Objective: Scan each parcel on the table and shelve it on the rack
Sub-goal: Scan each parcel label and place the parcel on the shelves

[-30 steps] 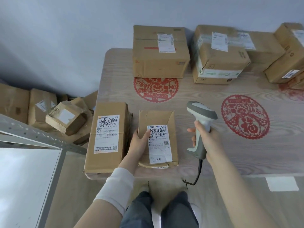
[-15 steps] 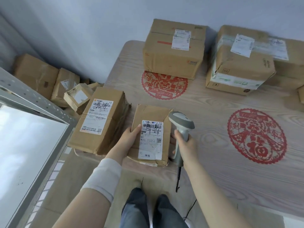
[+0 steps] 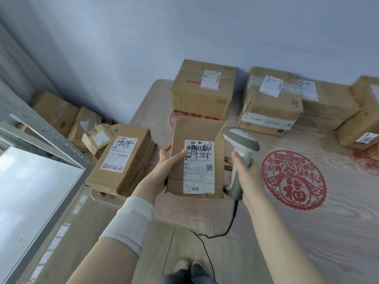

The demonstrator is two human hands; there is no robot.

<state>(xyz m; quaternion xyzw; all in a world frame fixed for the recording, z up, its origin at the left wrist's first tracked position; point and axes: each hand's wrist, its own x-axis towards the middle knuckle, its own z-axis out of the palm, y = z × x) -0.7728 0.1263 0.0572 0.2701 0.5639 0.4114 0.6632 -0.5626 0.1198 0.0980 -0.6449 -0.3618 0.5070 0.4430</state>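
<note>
Closest to me, the left hand (image 3: 164,167), its forearm in a white sleeve (image 3: 129,224), grips the left edge of the flat brown cardboard parcel (image 3: 196,128), thumb lying across the corner of its white shipping label (image 3: 199,167). I see the parcel held over the near edge of the pale wood-grain table (image 3: 297,242), label facing up at me. The right hand (image 3: 246,173) is wrapped round the handle of the grey handheld barcode scanner (image 3: 240,148), whose head sits just beside the parcel's right edge; its black cable (image 3: 225,230) hangs down past the table edge. To the left, a long brown labelled carton (image 3: 123,160) lies on the table corner, and a red paper-cut medallion (image 3: 293,179) marks the tabletop on the right. The grey metal rack (image 3: 41,130) stands at far left. Against the wall, a big square cardboard box (image 3: 203,89) and a tape-wrapped cardboard box (image 3: 268,105) sit at the table's back.
</note>
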